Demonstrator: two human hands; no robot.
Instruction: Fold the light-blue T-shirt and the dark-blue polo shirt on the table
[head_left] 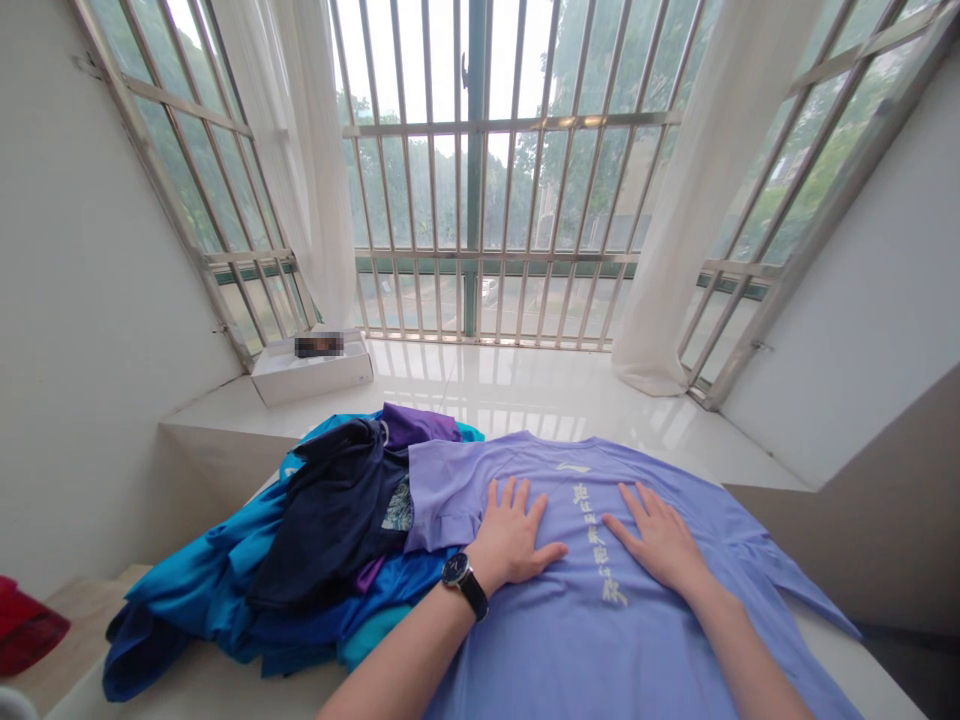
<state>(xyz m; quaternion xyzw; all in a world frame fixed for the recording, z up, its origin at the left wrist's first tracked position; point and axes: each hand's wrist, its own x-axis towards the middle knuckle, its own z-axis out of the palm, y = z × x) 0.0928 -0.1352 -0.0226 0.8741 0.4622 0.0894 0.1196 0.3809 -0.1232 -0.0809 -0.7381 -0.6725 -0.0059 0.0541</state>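
Note:
A lavender T-shirt point(540, 650) lies spread out, collar toward the window, with a column of pale printed characters down its middle. My left hand point(510, 535) rests flat on the shirt left of the print, fingers spread; a dark-faced watch point(455, 570) is on that wrist. To the right of the print, my right hand point(656, 535) also lies flat on the fabric with its fingers apart. The shirt's left sleeve point(442, 490) overlaps a heap of clothes. Its right sleeve point(802, 580) hangs toward the surface's edge.
On the left is a heap of blue, teal and purple clothes point(217, 560) with a navy garment point(322, 520) on top. A white box point(315, 378) sits on the windowsill point(510, 385) below barred windows. White curtains point(667, 260) hang at both sides. Something red point(26, 625) shows at far left.

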